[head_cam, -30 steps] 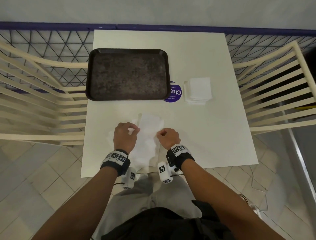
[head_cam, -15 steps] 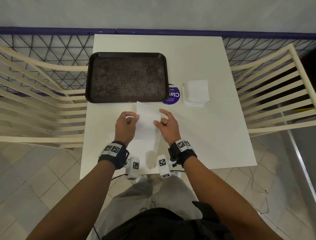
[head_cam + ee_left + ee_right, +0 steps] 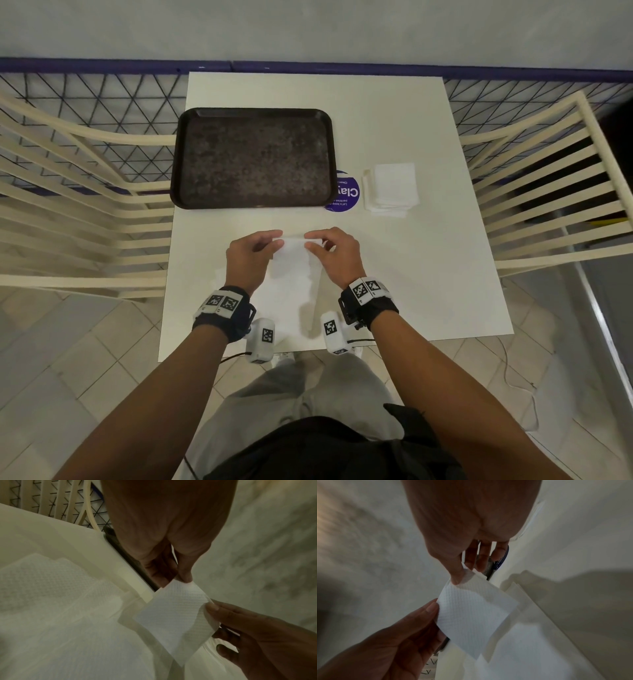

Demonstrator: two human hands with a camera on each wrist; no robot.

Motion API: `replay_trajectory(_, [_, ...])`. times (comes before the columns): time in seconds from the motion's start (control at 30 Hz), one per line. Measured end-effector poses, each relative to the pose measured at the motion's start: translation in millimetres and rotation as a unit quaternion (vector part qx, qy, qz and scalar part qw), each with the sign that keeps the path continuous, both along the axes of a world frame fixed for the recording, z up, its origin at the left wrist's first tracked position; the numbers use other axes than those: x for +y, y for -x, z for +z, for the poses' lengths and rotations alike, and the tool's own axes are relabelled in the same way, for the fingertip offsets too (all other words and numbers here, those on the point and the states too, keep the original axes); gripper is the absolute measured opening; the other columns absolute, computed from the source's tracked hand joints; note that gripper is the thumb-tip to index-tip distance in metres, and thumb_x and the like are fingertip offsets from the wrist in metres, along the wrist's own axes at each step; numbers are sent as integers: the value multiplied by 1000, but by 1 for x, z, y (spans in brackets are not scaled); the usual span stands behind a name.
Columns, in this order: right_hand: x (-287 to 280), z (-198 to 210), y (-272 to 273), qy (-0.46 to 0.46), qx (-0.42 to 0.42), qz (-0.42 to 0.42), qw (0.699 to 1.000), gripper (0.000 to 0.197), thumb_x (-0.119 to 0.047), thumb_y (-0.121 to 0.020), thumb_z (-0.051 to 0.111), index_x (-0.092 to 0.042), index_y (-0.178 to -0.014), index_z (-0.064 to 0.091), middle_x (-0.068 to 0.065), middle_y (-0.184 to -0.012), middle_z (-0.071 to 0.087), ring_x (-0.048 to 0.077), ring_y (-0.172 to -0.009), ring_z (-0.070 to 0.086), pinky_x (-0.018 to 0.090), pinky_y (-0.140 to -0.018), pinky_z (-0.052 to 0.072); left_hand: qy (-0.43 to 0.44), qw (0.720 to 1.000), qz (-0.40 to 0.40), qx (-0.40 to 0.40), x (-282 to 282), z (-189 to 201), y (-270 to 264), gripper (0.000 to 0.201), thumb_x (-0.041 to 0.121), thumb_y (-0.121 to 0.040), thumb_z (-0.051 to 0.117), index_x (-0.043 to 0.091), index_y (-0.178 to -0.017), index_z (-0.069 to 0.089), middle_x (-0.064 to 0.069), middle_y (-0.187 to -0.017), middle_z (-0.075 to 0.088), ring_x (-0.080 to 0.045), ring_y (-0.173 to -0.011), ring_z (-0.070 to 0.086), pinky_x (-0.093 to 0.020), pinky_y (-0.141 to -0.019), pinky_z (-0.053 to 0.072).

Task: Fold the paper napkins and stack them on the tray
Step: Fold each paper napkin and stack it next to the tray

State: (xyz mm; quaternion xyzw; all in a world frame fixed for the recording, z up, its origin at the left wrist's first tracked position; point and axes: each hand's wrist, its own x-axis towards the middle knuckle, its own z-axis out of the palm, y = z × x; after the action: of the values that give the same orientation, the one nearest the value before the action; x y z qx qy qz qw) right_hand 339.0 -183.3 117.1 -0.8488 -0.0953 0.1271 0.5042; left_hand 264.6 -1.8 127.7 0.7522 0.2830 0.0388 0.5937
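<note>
A white paper napkin (image 3: pixel 294 267) is held up over the near middle of the white table (image 3: pixel 411 281). My left hand (image 3: pixel 255 251) pinches its upper left corner and my right hand (image 3: pixel 334 251) pinches its upper right corner. The wrist views show the embossed napkin (image 3: pixel 173 614) (image 3: pixel 471 615) hanging between thumb and fingers of both hands. More napkin paper (image 3: pixel 51 601) lies flat on the table under the hands. The dark tray (image 3: pixel 253 157) sits bare at the far left of the table. A stack of folded napkins (image 3: pixel 392 190) lies to the tray's right.
A round purple sticker (image 3: pixel 346 195) shows between tray and stack. Cream slatted chairs (image 3: pixel 85 212) (image 3: pixel 548 188) flank the table on both sides. A black wire fence (image 3: pixel 102 102) and a wall stand behind. Tiled floor lies below the near edge.
Both hands have carried the napkin's pinched edge away from me, toward the tray. The hands now sit higher up the table than a second ago.
</note>
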Motion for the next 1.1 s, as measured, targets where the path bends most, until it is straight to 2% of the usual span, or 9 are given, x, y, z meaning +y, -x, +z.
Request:
replay_trajectory(0.1, [-1,4,-3,21,-19,11,1000,15,-26,-88,76,-26,-103,79,-2,-94,66,12,-78,59,19,-75,49,-32,999,-4,-2,-1,4,-1,15,22,-92,77,20,-106,80,9,-93,78,0,-73,70,-26,-83,60])
replay_trajectory(0.2, [-1,5,-7,47,-19,18,999,16,-30,-90,74,-27,-105,79,-3,-97,59,9,-83,54,14,-74,44,-85,996,-19,-17,1,3,-2,7,25,-94,74,26,-98,80,11,-96,75,-1,-81,68,-21,-80,56])
replay_trajectory(0.33, [3,6,-10,83,-18,25,996,18,-41,-88,73,-35,-105,77,-6,-109,55,16,-107,48,36,-93,47,-165,985,-37,-24,3,1,-6,8,24,-96,71,23,-95,79,5,-105,65,0,-84,61,-4,-69,42])
replay_trajectory(0.5, [21,23,-13,137,-58,85,985,22,-54,-86,69,-38,-99,74,-9,-116,59,15,-114,48,40,-94,34,-188,977,-85,-57,-1,3,-11,8,18,-99,66,17,-96,73,4,-102,72,-10,-93,64,-2,-72,40])
replay_trajectory(0.6, [28,27,-15,133,-66,82,986,17,-50,-89,67,-34,-93,73,-12,-111,67,13,-108,54,46,-96,36,-190,975,-96,-61,-4,6,-13,11,19,-102,61,17,-96,70,8,-95,72,-9,-86,64,-3,-73,39])
replay_trajectory(0.73, [20,26,-23,82,-28,54,995,9,-48,-87,65,-41,-86,71,-19,-95,72,7,-93,64,51,-95,47,-185,978,-72,-57,0,9,-16,12,16,-102,57,18,-95,66,7,-88,70,-10,-75,60,-7,-69,40])
replay_trajectory(0.8, [12,24,-30,75,-11,34,997,14,-49,-85,66,-37,-85,73,-18,-88,73,7,-86,66,48,-91,51,-177,981,-53,-53,2,11,-17,12,16,-102,56,17,-96,66,9,-92,69,-10,-79,60,-6,-71,40])
replay_trajectory(0.97, [2,30,-35,13,39,17,999,12,-26,-88,75,-18,-95,80,-15,-77,70,0,-72,62,19,-74,48,-132,989,-32,-53,-2,10,-18,12,17,-102,57,18,-96,68,10,-96,70,-8,-89,63,-7,-74,44])
replay_trajectory(1.1, [0,27,-34,-22,65,-16,998,11,-24,-88,75,-16,-95,80,-7,-84,75,7,-75,66,30,-81,57,-120,991,-25,-49,-6,7,-20,12,18,-101,59,19,-97,69,10,-98,72,-10,-94,65,-7,-76,44])
